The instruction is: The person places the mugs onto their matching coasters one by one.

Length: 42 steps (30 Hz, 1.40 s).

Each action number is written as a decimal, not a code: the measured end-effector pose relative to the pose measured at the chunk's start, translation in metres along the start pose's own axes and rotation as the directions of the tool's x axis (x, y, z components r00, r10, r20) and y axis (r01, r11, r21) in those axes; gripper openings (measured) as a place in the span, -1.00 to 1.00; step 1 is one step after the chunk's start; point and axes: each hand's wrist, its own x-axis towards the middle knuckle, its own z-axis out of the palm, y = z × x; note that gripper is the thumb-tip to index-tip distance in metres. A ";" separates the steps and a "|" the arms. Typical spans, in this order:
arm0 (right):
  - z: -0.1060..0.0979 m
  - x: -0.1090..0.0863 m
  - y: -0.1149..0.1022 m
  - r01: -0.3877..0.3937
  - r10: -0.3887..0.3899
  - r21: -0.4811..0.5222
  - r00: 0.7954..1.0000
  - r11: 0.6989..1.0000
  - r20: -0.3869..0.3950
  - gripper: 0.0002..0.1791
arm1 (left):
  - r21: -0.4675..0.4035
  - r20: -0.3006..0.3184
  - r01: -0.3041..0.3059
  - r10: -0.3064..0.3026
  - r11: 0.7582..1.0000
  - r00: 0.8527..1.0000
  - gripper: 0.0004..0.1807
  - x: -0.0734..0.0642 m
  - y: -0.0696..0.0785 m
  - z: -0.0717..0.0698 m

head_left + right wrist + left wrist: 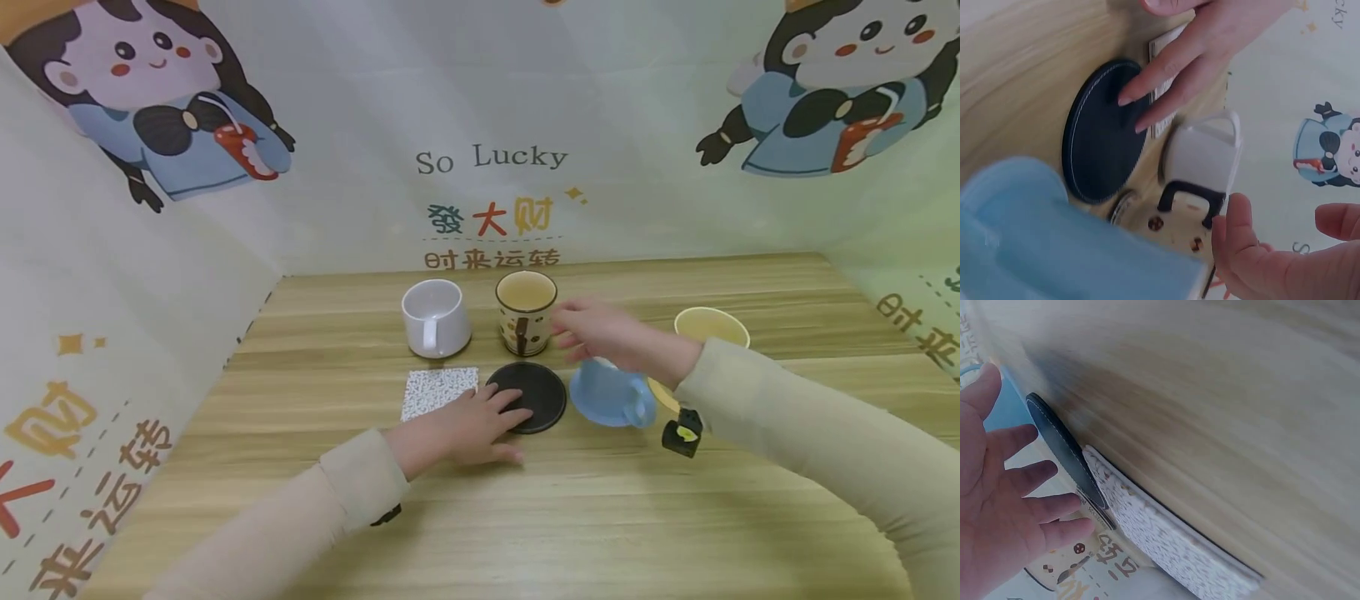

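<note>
over the black coaster (544, 390), left grip (474, 427) spread

Cartoon bkdrp (637, 108) behind wd tbl (555, 533)

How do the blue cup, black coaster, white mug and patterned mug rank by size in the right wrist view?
1. Blue cup, in front, so nearness enlarges it
2. Black coaster
3. Unsure: white mug and patterned mug, since the cup hides part of the latter

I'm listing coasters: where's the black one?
In the head view, the black coaster lies near centre, between the speckled mat (left) and blue cup (right).
</note>
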 end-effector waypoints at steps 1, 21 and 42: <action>0.004 0.003 0.000 -0.006 0.006 0.006 1.000 1.000 0.002 -0.50 | 0.003 -0.005 -0.005 0.005 1.000 1.000 -0.30 -0.003 -0.001 0.001; 0.052 0.036 0.018 -0.166 0.173 0.082 0.981 0.983 -0.088 -0.42 | 0.051 -0.003 0.004 -0.004 0.999 1.000 -0.27 -0.032 -0.006 0.007; 0.065 0.064 0.023 -0.119 0.176 0.245 0.958 0.962 -0.228 -0.46 | 0.074 0.012 0.016 -0.017 0.997 1.000 -0.26 -0.028 -0.005 0.014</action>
